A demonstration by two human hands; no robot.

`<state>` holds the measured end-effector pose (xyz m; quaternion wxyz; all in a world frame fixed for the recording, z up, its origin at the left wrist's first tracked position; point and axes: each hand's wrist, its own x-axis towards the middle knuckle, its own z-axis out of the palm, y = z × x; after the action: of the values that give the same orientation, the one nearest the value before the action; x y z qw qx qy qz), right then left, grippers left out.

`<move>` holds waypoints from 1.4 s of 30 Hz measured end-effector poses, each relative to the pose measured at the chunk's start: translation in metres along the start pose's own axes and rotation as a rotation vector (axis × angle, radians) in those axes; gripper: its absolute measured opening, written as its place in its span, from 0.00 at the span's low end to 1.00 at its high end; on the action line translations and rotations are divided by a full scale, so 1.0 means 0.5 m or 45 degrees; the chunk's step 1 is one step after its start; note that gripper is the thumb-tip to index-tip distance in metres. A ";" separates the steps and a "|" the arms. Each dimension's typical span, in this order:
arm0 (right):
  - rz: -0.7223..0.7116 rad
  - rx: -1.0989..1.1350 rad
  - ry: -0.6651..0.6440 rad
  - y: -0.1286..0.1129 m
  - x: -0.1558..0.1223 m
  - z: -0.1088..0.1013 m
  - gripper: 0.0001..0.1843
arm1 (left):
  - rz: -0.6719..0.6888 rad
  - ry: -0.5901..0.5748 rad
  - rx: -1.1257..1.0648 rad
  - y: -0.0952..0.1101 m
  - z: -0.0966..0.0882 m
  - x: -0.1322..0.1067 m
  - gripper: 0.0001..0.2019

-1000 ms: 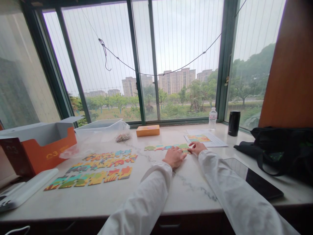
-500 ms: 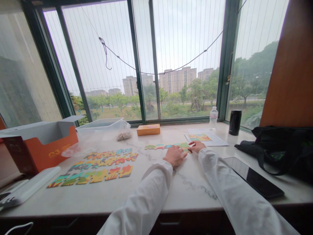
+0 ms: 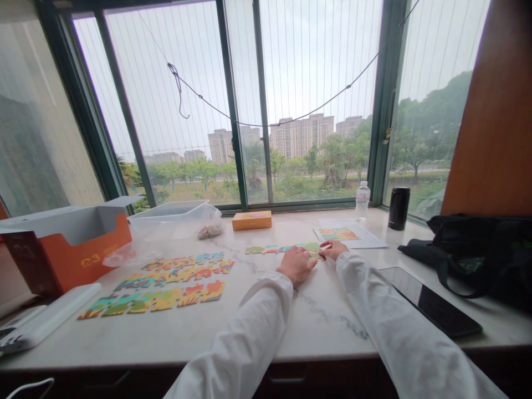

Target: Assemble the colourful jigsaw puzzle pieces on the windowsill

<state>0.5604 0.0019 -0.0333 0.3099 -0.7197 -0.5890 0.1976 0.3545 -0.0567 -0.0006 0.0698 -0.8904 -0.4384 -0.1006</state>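
A joined strip of jigsaw puzzle pieces point(image 3: 266, 250), mostly green with blue and red bits, lies flat towards the back of the table. My left hand point(image 3: 296, 265) rests on the strip's near edge, palm down, with fingers extended and slightly bent. At the right end, my right hand point(image 3: 333, 249) has its thumb and fingers on a green puzzle piece point(image 3: 316, 255); the fingers partly hide it. Several rows of loose puzzle pieces point(image 3: 166, 298) are laid out at the left. Behind my right hand is a colourful picture card point(image 3: 338, 233) on white paper.
An orange carton point(image 3: 95, 244), a clear plastic tub point(image 3: 170, 212) and a bag of small pieces point(image 3: 210, 230) stand at the left. An orange box point(image 3: 251, 220) sits by the window. To the right are a bottle point(image 3: 363, 200), black cup point(image 3: 399, 208), tablet point(image 3: 432, 302) and black bag point(image 3: 477, 255).
Both hands stay at the strip almost unmoved; the right hand has shifted very slightly to the left. The whole view has moved a touch.
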 end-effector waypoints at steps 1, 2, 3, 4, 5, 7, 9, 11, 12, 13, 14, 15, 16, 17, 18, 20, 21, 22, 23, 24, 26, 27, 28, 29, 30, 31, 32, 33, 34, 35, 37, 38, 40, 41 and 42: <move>0.007 0.001 -0.004 0.000 0.000 0.000 0.17 | 0.003 0.012 -0.015 0.001 -0.001 -0.001 0.24; 0.014 0.000 -0.010 -0.001 0.001 0.001 0.17 | 0.010 0.023 -0.030 0.002 -0.003 -0.002 0.24; 0.018 -0.006 -0.019 -0.001 0.002 0.001 0.16 | 0.024 0.027 -0.042 0.004 -0.005 -0.003 0.24; 0.020 -0.016 -0.031 -0.001 0.003 0.001 0.16 | 0.044 0.018 -0.048 0.005 -0.007 -0.003 0.24; 0.020 -0.028 -0.041 -0.001 0.004 0.001 0.15 | 0.069 0.000 -0.048 0.007 -0.009 -0.004 0.23; 0.015 -0.051 -0.054 -0.001 0.006 0.001 0.14 | 0.112 -0.046 -0.046 0.010 -0.012 -0.004 0.22; 0.011 -0.066 -0.047 0.000 0.006 0.001 0.13 | 0.123 -0.074 -0.054 0.013 -0.013 -0.003 0.22; 0.016 -0.080 -0.025 -0.001 0.005 0.002 0.12 | 0.105 -0.089 -0.066 0.015 -0.013 -0.001 0.22; 0.022 -0.090 -0.011 -0.002 0.004 0.003 0.12 | 0.094 -0.098 -0.071 0.015 -0.012 0.000 0.23; 0.030 -0.100 0.003 -0.003 0.004 0.004 0.12 | 0.087 -0.104 -0.075 0.015 -0.012 0.001 0.23; 0.040 -0.110 0.014 -0.005 0.003 0.005 0.12 | 0.085 -0.107 -0.080 0.015 -0.011 0.001 0.23; 0.049 -0.119 0.023 -0.006 0.003 0.006 0.12 | 0.085 -0.106 -0.084 0.015 -0.010 0.001 0.23; 0.057 -0.128 0.032 -0.007 0.003 0.006 0.12 | 0.087 -0.103 -0.088 0.014 -0.009 0.002 0.23; 0.063 -0.137 0.040 -0.008 0.003 0.007 0.12 | 0.090 -0.099 -0.091 0.014 -0.009 0.001 0.23; 0.066 -0.144 0.047 -0.009 0.004 0.007 0.12 | 0.092 -0.096 -0.093 0.013 -0.009 0.001 0.23; 0.064 -0.152 0.052 -0.010 0.004 0.006 0.12 | 0.093 -0.099 -0.093 0.013 -0.011 0.000 0.23; 0.062 -0.153 0.049 -0.010 0.004 0.006 0.12 | 0.092 -0.105 -0.093 0.014 -0.012 0.000 0.23; 0.063 -0.153 0.044 -0.011 0.004 0.006 0.12 | 0.089 -0.113 -0.094 0.014 -0.013 0.000 0.23; 0.065 -0.152 0.038 -0.011 0.003 0.006 0.13 | 0.083 -0.122 -0.095 0.014 -0.013 0.001 0.23; 0.071 -0.152 0.035 -0.012 0.003 0.006 0.13 | 0.077 -0.132 -0.096 0.015 -0.014 0.001 0.23; 0.086 -0.160 0.041 -0.013 0.001 0.006 0.14 | 0.069 -0.144 -0.100 0.015 -0.015 0.003 0.23; 0.091 -0.169 0.049 -0.014 0.000 0.007 0.14 | 0.067 -0.147 -0.104 0.015 -0.015 0.003 0.23; 0.093 -0.181 0.057 -0.015 -0.002 0.008 0.14 | 0.068 -0.150 -0.108 0.015 -0.014 0.004 0.23; 0.090 -0.195 0.064 -0.015 -0.003 0.009 0.14 | 0.070 -0.151 -0.111 0.014 -0.014 0.005 0.23; 0.082 -0.211 0.071 -0.016 -0.004 0.010 0.14 | 0.073 -0.152 -0.115 0.013 -0.013 0.005 0.23; 0.073 -0.226 0.076 -0.017 -0.006 0.010 0.14 | 0.076 -0.153 -0.116 0.012 -0.012 0.006 0.23; 0.066 -0.238 0.081 -0.019 -0.007 0.011 0.15 | 0.081 -0.153 -0.116 0.011 -0.010 0.006 0.23; 0.067 -0.249 0.087 -0.020 -0.008 0.011 0.15 | 0.085 -0.152 -0.115 0.009 -0.009 0.007 0.23; 0.075 -0.257 0.095 -0.022 -0.009 0.012 0.16 | 0.087 -0.152 -0.112 0.008 -0.007 0.008 0.23; 0.089 -0.260 0.104 -0.025 -0.011 0.011 0.16 | 0.088 -0.151 -0.108 0.007 -0.005 0.009 0.23; 0.122 -0.250 0.115 -0.030 -0.012 0.010 0.15 | 0.091 -0.149 -0.099 0.005 -0.002 0.011 0.22; 0.138 -0.240 0.114 -0.033 -0.013 0.010 0.14 | 0.095 -0.147 -0.098 0.005 -0.001 0.012 0.22; 0.158 -0.219 0.098 -0.037 -0.013 0.008 0.12 | 0.101 -0.141 -0.099 0.003 0.000 0.013 0.22; 0.160 -0.213 0.089 -0.038 -0.012 0.007 0.11 | 0.101 -0.141 -0.100 0.002 0.001 0.013 0.21; 0.156 -0.209 0.081 -0.039 -0.011 0.006 0.11 | 0.102 -0.142 -0.101 0.002 0.001 0.013 0.21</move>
<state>0.5431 -0.0004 -0.0229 0.2559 -0.7832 -0.5480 0.1443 0.3591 -0.0521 0.0005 0.0137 -0.9135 -0.4014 -0.0652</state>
